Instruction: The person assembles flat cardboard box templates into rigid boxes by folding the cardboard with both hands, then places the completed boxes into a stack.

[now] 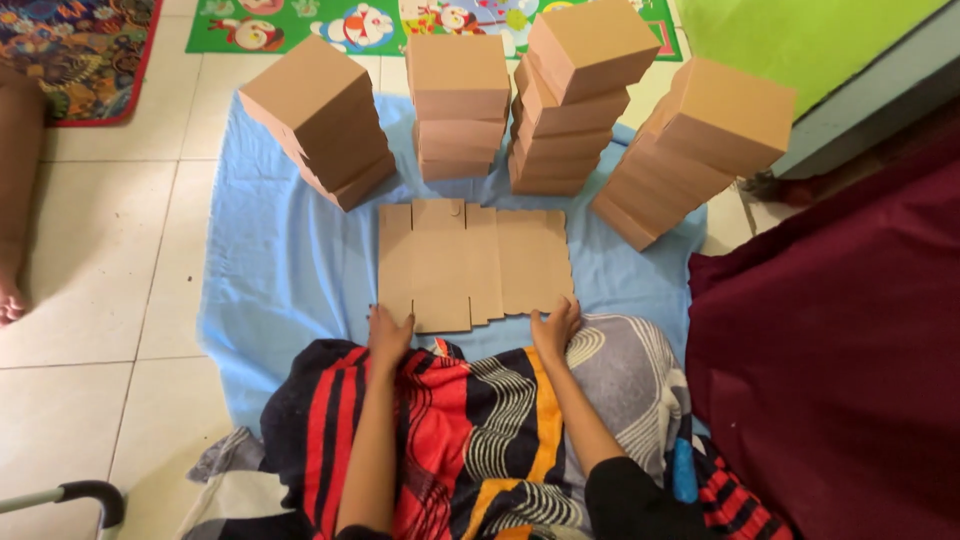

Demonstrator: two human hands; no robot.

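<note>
A flat, unfolded brown cardboard box blank [470, 262] lies on a light blue cloth [285, 270] in front of me. My left hand [388, 335] rests at its near left edge, fingers touching the card. At the near right corner my right hand [555, 328] touches the edge the same way. Neither hand has lifted the blank. Behind it stand several stacks of folded brown boxes: a leaning one at the left [322, 120], two in the middle [460, 100] [572, 95], and a tilted one at the right [690, 145].
A striped red, black and grey cloth [470, 430] covers my lap. A dark red fabric [840, 340] fills the right side. Another person's leg [18, 190] shows at the far left on white tiles, with colourful play mats [300, 25] behind and a grey handle [85, 495] at the bottom left.
</note>
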